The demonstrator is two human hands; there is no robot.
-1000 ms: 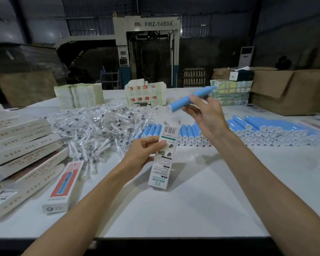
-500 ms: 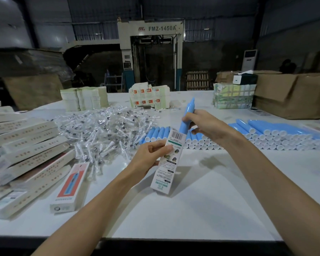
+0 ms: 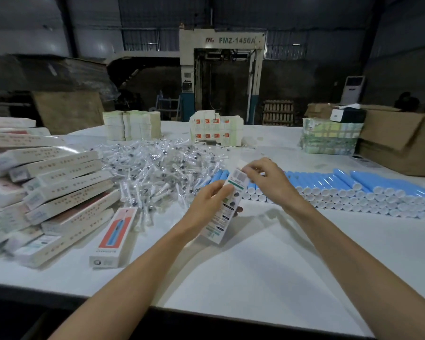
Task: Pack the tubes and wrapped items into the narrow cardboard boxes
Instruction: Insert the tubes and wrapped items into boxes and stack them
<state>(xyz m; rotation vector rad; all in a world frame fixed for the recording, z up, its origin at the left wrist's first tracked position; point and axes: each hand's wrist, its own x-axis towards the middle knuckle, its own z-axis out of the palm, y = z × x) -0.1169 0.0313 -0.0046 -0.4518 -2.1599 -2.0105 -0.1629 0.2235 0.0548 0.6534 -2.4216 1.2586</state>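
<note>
Our left hand (image 3: 206, 207) grips the narrow printed box (image 3: 221, 224) around its middle and holds it tilted above the white table (image 3: 268, 266). Our right hand (image 3: 270, 180) pinches the box's top end beside the raised flap. The row of blue tubes (image 3: 341, 187) lies just behind our hands. The heap of wrapped items (image 3: 157, 173) is to their left, and the stacked boxes (image 3: 59, 190) are farther left.

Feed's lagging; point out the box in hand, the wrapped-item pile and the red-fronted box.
held box (image 3: 225, 217), head view, printed panel.
wrapped-item pile (image 3: 157, 173), head view, heap's middle.
red-fronted box (image 3: 115, 231), head view, red face.
</note>
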